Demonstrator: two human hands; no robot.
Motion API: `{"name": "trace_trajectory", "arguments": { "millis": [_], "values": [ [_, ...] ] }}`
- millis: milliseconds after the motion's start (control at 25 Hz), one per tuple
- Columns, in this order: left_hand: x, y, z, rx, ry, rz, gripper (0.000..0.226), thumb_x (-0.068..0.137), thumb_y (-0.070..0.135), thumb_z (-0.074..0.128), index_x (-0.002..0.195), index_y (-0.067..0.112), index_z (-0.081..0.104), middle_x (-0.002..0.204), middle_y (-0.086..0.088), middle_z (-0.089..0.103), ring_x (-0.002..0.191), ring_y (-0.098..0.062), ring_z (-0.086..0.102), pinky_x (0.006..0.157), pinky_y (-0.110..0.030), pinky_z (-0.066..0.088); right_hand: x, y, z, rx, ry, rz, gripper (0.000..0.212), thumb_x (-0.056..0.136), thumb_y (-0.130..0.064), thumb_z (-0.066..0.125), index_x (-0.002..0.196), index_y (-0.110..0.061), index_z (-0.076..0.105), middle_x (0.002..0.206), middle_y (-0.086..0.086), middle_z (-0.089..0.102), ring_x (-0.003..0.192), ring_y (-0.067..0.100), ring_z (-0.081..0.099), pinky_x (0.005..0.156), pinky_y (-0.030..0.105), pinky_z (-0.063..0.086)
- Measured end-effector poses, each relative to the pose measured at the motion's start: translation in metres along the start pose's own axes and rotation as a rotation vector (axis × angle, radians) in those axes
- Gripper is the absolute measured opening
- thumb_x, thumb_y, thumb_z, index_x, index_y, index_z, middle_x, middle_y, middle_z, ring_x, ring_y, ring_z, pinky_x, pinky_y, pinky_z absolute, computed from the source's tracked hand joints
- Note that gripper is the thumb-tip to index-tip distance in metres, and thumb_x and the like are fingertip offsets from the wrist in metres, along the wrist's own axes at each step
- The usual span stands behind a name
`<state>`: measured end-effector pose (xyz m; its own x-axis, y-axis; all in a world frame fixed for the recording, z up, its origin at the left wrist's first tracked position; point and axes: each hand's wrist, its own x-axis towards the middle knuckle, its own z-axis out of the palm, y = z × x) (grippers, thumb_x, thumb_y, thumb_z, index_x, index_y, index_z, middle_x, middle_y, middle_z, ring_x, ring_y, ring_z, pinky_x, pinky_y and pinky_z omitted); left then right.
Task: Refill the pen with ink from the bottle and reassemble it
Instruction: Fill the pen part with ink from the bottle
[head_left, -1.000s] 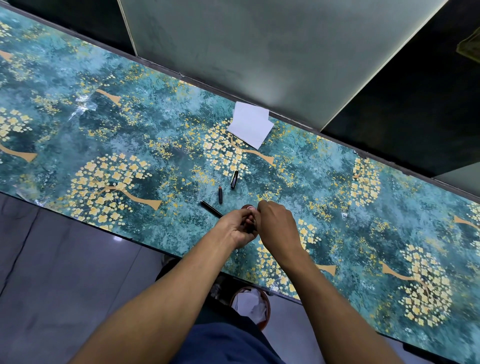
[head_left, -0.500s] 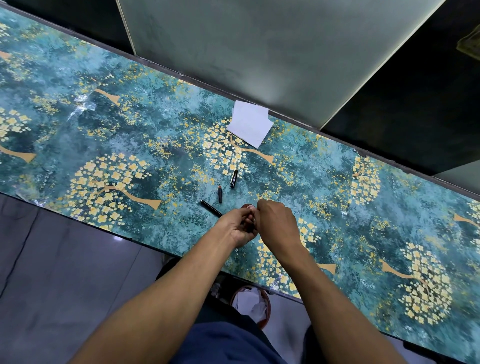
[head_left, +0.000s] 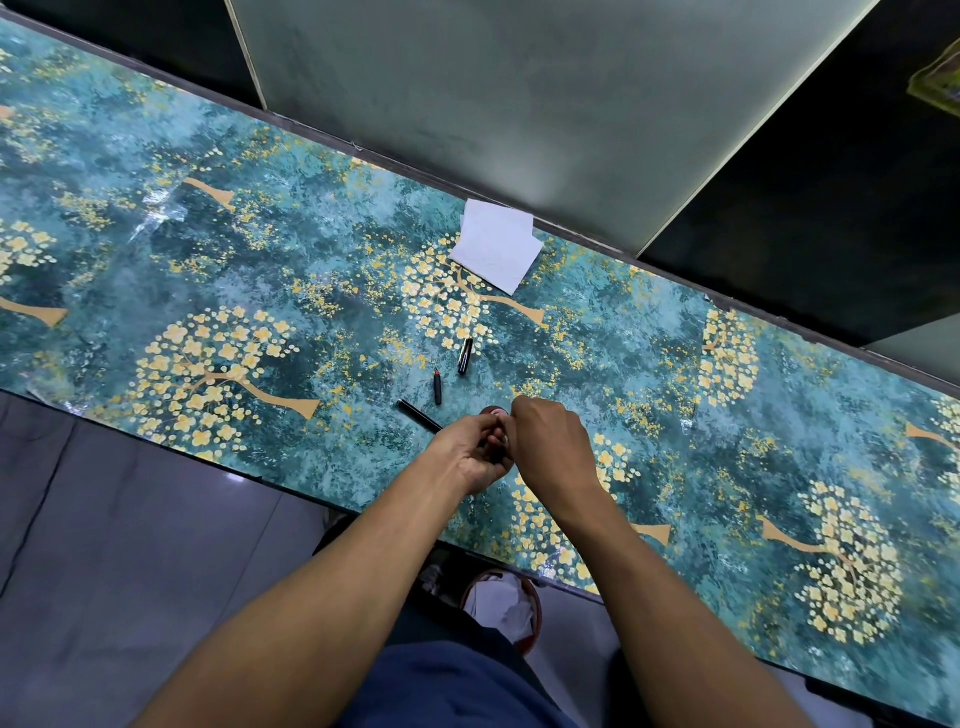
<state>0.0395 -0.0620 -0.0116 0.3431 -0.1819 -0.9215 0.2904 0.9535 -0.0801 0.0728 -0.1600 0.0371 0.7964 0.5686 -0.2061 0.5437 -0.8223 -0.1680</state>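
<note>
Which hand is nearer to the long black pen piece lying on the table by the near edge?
Left. The left hand sits right at the near end of the long black pen piece, which runs up to its knuckles. The right hand is on the far side of the left hand, farther off.

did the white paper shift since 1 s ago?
No. The white paper sits at the same spot by the table's far edge, same angle, just above the same yellow tree print. Both hands work well short of it.

Three pen parts (head_left: 438, 387) lie on the table (head_left: 156, 260), paper (head_left: 493, 252) behind them.
</note>
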Motion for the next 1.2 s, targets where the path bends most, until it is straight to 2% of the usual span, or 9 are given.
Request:
{"name": "trace_trajectory", "arguments": {
  "millis": [160,280,400,640,840,960,1080,1200],
  "values": [
    [0.0016,0.0005,-0.0006,-0.037,-0.014,-0.013,0.024,0.090,0.006,0.066,0.068,0.004,0.056,0.057,-0.004,0.048,0.052,-0.006,0.041,0.057,-0.015,0.047,-0.0036,0.0029,0.0024,0.023,0.007,0.033,0.032,0.103,-0.036,0.046,0.092,-0.010,0.061,0.091,0.014,0.066,0.082,0.037,0.063,0.059,0.035,0.035],
    [0.0028,0.0009,-0.0012,-0.017,-0.018,-0.018,0.024,0.090,0.005,0.064,0.068,0.004,0.055,0.049,-0.004,0.047,0.054,-0.005,0.040,0.059,-0.014,0.046,-0.0038,0.0069,0.0021,0.116,0.003,-0.026,0.016,0.097,-0.028,0.055,0.097,-0.013,0.059,0.092,0.012,0.066,0.084,0.036,0.061,0.062,0.038,0.040],
    [0.0028,-0.0004,-0.0013,0.023,-0.005,-0.015,0.025,0.092,0.007,0.062,0.069,0.003,0.056,0.045,-0.005,0.047,0.055,-0.007,0.040,0.067,-0.018,0.044,-0.0018,0.0071,-0.0009,0.131,-0.034,-0.057,0.006,0.093,-0.019,0.056,0.093,-0.013,0.058,0.091,0.011,0.065,0.081,0.036,0.061,0.063,0.040,0.047],
    [-0.0001,-0.0004,0.0002,0.035,0.001,0.008,0.021,0.091,0.007,0.064,0.071,0.005,0.058,0.058,-0.002,0.048,0.053,-0.007,0.039,0.065,-0.018,0.043,-0.0012,0.0021,-0.0006,-0.010,-0.003,-0.011,0.019,0.101,-0.023,0.048,0.094,-0.008,0.058,0.092,0.015,0.066,0.082,0.039,0.063,0.059,0.035,0.033],
    [-0.0006,-0.0005,0.0001,0.008,-0.014,-0.003,0.025,0.091,0.007,0.065,0.067,0.005,0.056,0.048,-0.003,0.047,0.052,-0.006,0.039,0.066,-0.015,0.044,-0.0011,0.0058,-0.0009,0.044,-0.034,-0.063,0.019,0.102,-0.028,0.048,0.097,-0.012,0.057,0.094,0.011,0.063,0.082,0.036,0.061,0.060,0.036,0.037],
    [-0.0010,-0.0009,0.0002,0.050,-0.013,0.005,0.025,0.092,0.008,0.064,0.068,0.005,0.056,0.046,-0.003,0.046,0.052,-0.007,0.039,0.062,-0.018,0.044,-0.0017,0.0093,-0.0047,0.054,-0.053,-0.103,0.006,0.095,-0.017,0.057,0.100,-0.013,0.055,0.095,0.009,0.061,0.082,0.034,0.059,0.059,0.036,0.036],
    [-0.0007,-0.0016,-0.0001,0.086,-0.007,0.017,0.027,0.092,0.010,0.063,0.067,0.007,0.055,0.045,-0.002,0.046,0.052,-0.007,0.037,0.057,-0.019,0.044,-0.0020,0.0057,-0.0048,0.017,-0.041,-0.121,0.002,0.094,-0.012,0.056,0.096,-0.012,0.056,0.092,0.010,0.061,0.081,0.034,0.059,0.059,0.035,0.032],
    [-0.0002,-0.0006,-0.0007,0.092,0.000,0.024,0.025,0.091,0.008,0.064,0.067,0.008,0.056,0.048,-0.001,0.047,0.047,-0.007,0.039,0.055,-0.019,0.044,-0.0010,0.0013,-0.0045,-0.039,-0.011,-0.096,0.013,0.100,-0.018,0.050,0.096,-0.010,0.059,0.093,0.012,0.064,0.082,0.035,0.062,0.059,0.035,0.032]
  ]
}}
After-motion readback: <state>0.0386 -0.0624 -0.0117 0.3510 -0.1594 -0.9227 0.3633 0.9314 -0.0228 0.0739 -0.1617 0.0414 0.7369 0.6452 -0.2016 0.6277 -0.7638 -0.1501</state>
